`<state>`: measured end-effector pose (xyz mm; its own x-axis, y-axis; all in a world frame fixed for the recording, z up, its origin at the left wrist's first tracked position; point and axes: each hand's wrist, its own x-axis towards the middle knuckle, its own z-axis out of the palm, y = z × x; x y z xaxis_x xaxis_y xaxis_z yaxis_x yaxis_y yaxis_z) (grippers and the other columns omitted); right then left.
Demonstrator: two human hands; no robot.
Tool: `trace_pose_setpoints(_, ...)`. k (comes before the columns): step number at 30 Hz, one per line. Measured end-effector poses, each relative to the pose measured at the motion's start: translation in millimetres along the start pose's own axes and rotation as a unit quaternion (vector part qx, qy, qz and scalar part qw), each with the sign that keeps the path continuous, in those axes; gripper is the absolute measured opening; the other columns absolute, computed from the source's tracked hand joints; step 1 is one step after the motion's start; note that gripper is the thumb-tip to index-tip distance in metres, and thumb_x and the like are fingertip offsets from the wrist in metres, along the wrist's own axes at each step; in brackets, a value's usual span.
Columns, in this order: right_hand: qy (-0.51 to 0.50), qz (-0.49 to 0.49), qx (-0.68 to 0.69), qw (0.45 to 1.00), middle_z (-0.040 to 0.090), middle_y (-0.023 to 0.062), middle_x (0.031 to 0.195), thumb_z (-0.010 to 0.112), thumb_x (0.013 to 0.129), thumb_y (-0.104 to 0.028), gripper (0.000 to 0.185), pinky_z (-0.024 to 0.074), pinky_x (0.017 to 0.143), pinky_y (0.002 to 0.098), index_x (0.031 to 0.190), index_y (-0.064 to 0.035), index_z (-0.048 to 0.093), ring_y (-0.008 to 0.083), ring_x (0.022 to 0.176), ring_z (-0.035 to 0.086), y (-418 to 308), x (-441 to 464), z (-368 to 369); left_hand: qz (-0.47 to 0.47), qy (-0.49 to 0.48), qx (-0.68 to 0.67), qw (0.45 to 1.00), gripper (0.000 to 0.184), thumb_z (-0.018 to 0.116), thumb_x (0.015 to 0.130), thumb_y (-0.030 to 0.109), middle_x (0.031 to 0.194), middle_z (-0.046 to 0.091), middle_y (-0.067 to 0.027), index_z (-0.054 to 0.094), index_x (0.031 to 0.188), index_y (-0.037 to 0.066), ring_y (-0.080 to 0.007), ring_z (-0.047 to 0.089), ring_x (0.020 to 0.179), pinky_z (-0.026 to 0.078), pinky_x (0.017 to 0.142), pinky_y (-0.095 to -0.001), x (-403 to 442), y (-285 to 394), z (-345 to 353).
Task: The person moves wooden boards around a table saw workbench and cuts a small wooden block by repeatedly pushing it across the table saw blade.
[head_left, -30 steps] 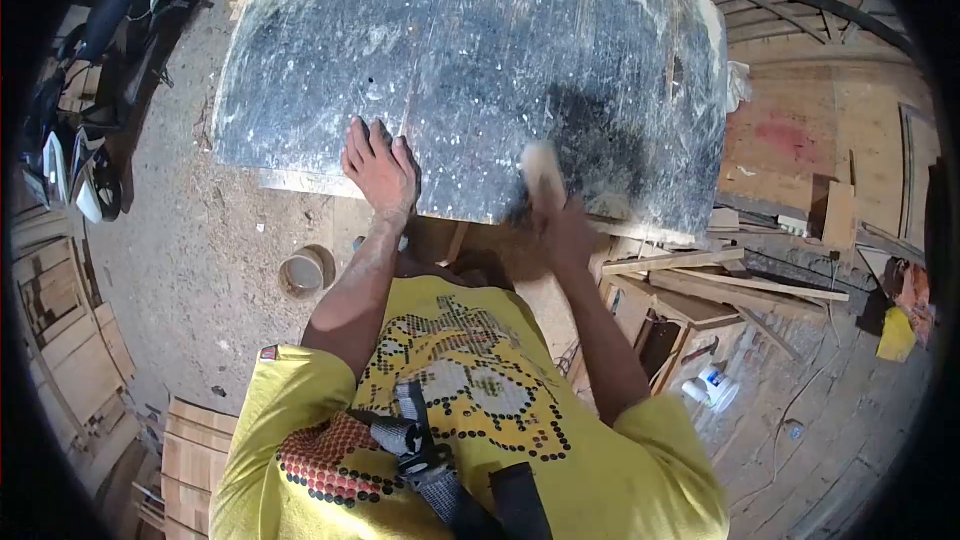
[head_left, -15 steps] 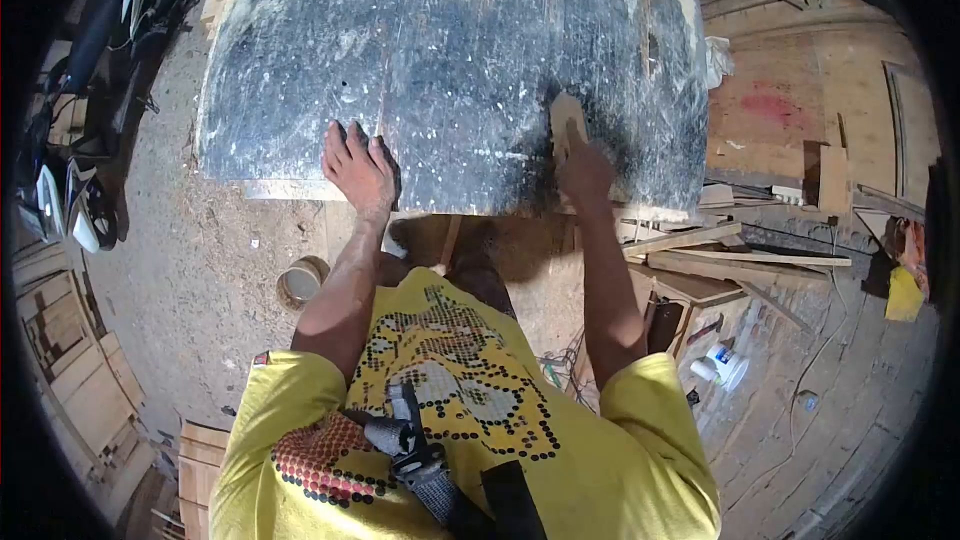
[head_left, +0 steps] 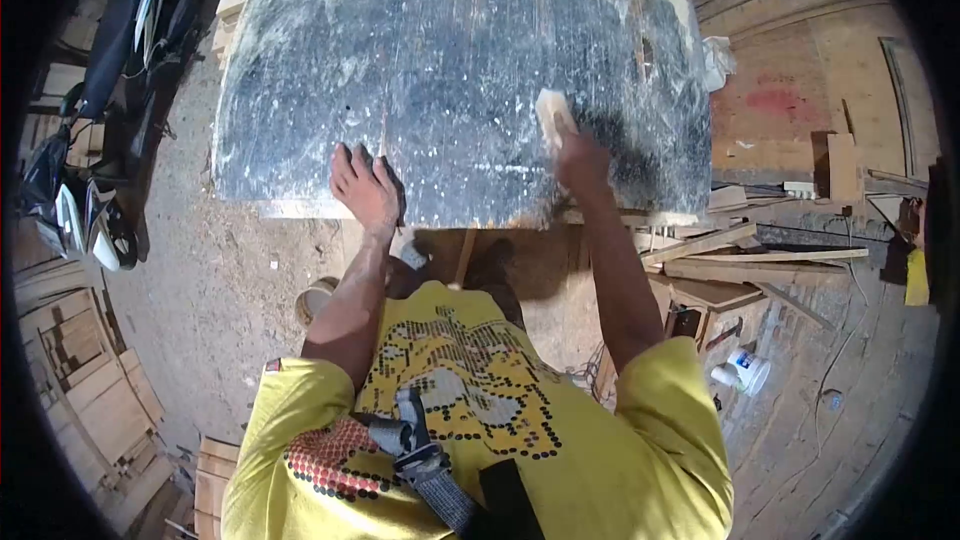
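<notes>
A dark, worn table top (head_left: 450, 60) with pale specks and scratches fills the upper middle. My left hand (head_left: 365, 188) lies palm down near its front edge, fingers spread and holding nothing. Farther right, my right hand (head_left: 582, 162) is closed round the near end of a pale, flat wooden piece (head_left: 552, 112). That piece points away from me and is over the table top; whether it touches the surface cannot be made out. A dark shadow falls just right of it.
A round container (head_left: 316, 302) stands on the floor left of my body. Wooden strips (head_left: 755, 270) and a white tub (head_left: 750, 370) lie at the right. A motorcycle (head_left: 115, 50) stands at the upper left; wooden panels (head_left: 100, 400) are at the lower left.
My right hand and the wooden piece swung right, then slightly back left and nearer to me. My left hand stays flat on the table top. The whole view has shifted a little.
</notes>
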<state>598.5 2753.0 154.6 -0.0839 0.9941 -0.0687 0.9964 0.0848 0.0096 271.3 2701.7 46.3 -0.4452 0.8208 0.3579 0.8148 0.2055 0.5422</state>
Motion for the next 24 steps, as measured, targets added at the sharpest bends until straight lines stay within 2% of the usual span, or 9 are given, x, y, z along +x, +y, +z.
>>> trace_pose_setpoints(3,-0.116,0.045,-0.034,0.992,0.059,0.0270,0.112,0.060,0.097,-0.028,0.059,0.0569,0.075,0.0541,0.154,-0.0251,0.045,0.0403,0.089,0.069,-24,-29,-16,-0.007,0.002,0.009,1.000,0.047,0.052,0.102,0.029,0.157,0.041,-0.0230,0.054,0.140,0.002,-0.0406,0.034,0.146,0.023,0.119,-0.0560,4,-1,2)
trace_pose_setpoints(8,-0.151,-0.020,-0.037,0.988,0.056,0.0333,0.134,0.064,0.094,-0.023,0.074,0.0558,0.080,0.0542,0.161,-0.0315,0.032,0.0447,0.100,0.068,-8,-52,-49,-0.016,-0.001,0.018,1.000,0.044,0.053,0.102,0.027,0.156,0.042,-0.0221,0.056,0.138,0.002,-0.0404,0.035,0.146,0.023,0.119,-0.0560,3,2,3)
trace_pose_setpoints(9,-0.160,0.041,0.031,0.986,0.055,0.0289,0.135,0.063,0.096,-0.025,0.072,0.0528,0.084,0.0566,0.161,-0.0240,0.033,0.0440,0.103,0.065,1,-21,-61,-0.019,-0.003,0.026,0.999,0.042,0.053,0.102,0.026,0.156,0.042,-0.0217,0.056,0.137,0.002,-0.0399,0.035,0.146,0.024,0.119,-0.0558,4,3,2)
trace_pose_setpoints(11,0.060,-0.007,-0.076,0.995,0.058,0.0257,0.128,0.065,0.096,-0.026,0.069,0.0525,0.084,0.0558,0.158,-0.0127,0.036,0.0431,0.101,0.064,63,34,-9,-0.023,-0.008,0.034,0.999,0.043,0.053,0.103,0.027,0.155,0.042,-0.0217,0.055,0.139,0.003,-0.0398,0.035,0.146,0.024,0.119,-0.0552,3,4,3)
trace_pose_setpoints(13,0.115,0.038,-0.009,0.993,0.058,0.0268,0.127,0.066,0.097,-0.024,0.066,0.0532,0.084,0.0537,0.153,-0.0037,0.040,0.0424,0.101,0.064,106,93,9,-0.025,-0.010,0.044,0.999,0.044,0.053,0.104,0.028,0.155,0.043,-0.0216,0.054,0.140,0.003,-0.0396,0.035,0.146,0.024,0.119,-0.0546,3,4,1)
trace_pose_setpoints(17,0.222,0.052,0.035,0.973,0.062,0.0231,0.117,0.072,0.093,-0.023,0.070,0.0543,0.085,0.0512,0.154,-0.0080,0.041,0.0408,0.104,0.063,137,157,76,-0.029,-0.015,0.052,0.998,0.044,0.053,0.103,0.026,0.156,0.042,-0.0206,0.054,0.140,0.003,-0.0396,0.035,0.146,0.024,0.118,-0.0552,6,7,2)
trace_pose_setpoints(21,0.068,-0.052,0.258,0.962,0.067,0.0165,0.104,0.073,0.090,-0.018,0.062,0.0573,0.074,0.0453,0.147,-0.0075,0.052,0.0315,0.094,0.066,38,73,83,-0.021,-0.012,0.054,0.998,0.043,0.051,0.104,0.026,0.155,0.043,-0.0206,0.055,0.139,0.003,-0.0398,0.037,0.145,0.025,0.118,-0.0542,6,10,2)
trace_pose_setpoints(23,-0.077,-0.221,0.126,0.964,0.068,0.0144,0.108,0.071,0.090,-0.015,0.055,0.0563,0.069,0.0425,0.143,-0.0095,0.057,0.0259,0.087,0.064,-5,17,46,-0.026,-0.010,0.057,0.998,0.042,0.050,0.104,0.026,0.155,0.044,-0.0208,0.056,0.139,0.003,-0.0400,0.037,0.145,0.025,0.118,-0.0542,8,10,4)
trace_pose_setpoints(24,0.037,-0.400,0.189,0.896,0.067,0.0152,0.117,0.069,0.092,-0.012,0.047,0.0556,0.074,0.0424,0.137,-0.0068,0.060,0.0235,0.090,0.064,9,0,38,-0.028,-0.012,0.058,0.998,0.042,0.050,0.105,0.027,0.154,0.044,-0.0210,0.056,0.139,0.003,-0.0402,0.037,0.145,0.026,0.118,-0.0543,7,10,3)
